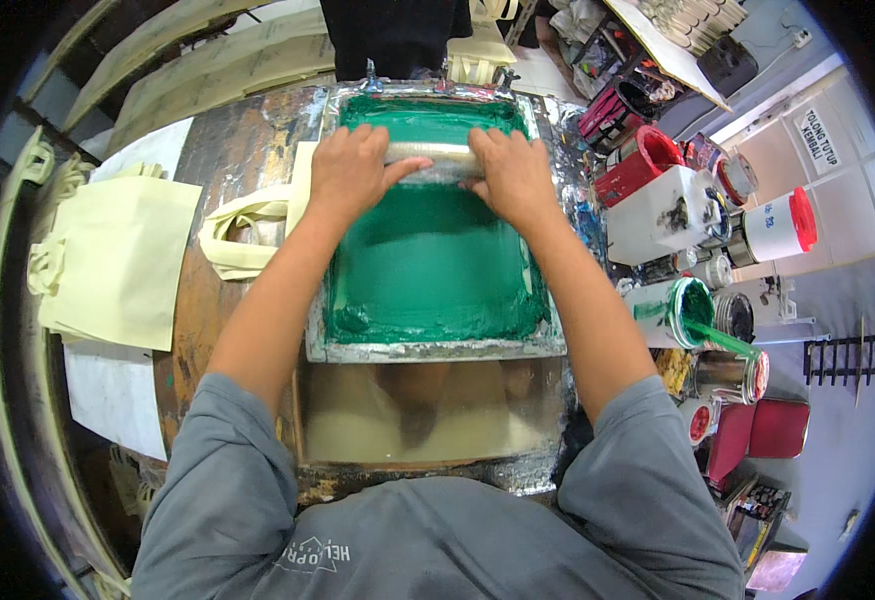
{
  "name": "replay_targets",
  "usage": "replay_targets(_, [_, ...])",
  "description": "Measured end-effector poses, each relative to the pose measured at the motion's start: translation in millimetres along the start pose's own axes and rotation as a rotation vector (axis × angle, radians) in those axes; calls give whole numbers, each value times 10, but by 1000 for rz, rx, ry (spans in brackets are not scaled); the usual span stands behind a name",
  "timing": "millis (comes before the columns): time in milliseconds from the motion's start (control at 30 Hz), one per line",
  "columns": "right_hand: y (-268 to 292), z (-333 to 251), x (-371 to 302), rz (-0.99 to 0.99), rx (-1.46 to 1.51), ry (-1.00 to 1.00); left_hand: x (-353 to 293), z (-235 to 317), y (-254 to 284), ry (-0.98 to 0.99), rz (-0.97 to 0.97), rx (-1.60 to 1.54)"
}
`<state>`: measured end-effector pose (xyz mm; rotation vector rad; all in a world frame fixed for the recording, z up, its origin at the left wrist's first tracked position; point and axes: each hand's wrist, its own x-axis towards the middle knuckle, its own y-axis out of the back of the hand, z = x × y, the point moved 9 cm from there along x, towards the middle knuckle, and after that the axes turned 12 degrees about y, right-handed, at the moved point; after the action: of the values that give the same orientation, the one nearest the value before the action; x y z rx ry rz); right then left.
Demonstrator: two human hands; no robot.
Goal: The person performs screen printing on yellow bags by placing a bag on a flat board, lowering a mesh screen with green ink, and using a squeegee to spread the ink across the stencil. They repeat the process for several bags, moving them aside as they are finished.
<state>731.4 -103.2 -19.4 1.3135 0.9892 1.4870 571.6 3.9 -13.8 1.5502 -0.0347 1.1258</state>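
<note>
Squeegee (443,157) — long axis left-right — across inked screen (438,351)

- Shirt (438,535): grey fabric, softly creased.
- Sleeves (220,440): short, loose, same grey.
- Chest print (315,556): white lettering, thin-lined outline.
- Forearms (270,290), left hand (350,176), right hand (518,180): bare.

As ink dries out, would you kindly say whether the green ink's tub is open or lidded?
Open: the white tub has no lid on, and a green stick juts out.
</note>
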Motion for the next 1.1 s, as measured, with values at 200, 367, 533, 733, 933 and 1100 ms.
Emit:
replay_targets(200, [570,-764,-910,-48,83,-20,-872,334,739,56,-174,-104])
replay_targets(367, [787,-1055,-1254,-43,94,-3,-1197,561,1249,19,-87,-115])
replay_targets(533, [603,-1086,-1324,-179,117,-11,-1291,441,1269,91,-297,-249])
replay_targets(733, [664,-1283,-1671,-33,147,-41,-2323,-383,1444,488,-238,-271])
replay_targets(933, [1088,-1297,-1584,7,259,-96,-2493,-574,1295,496,-311,-230])
replay_targets(1100, [1930,-1168,-1212,244,32,-37,-1869,-466,1614,821,-76,-997])
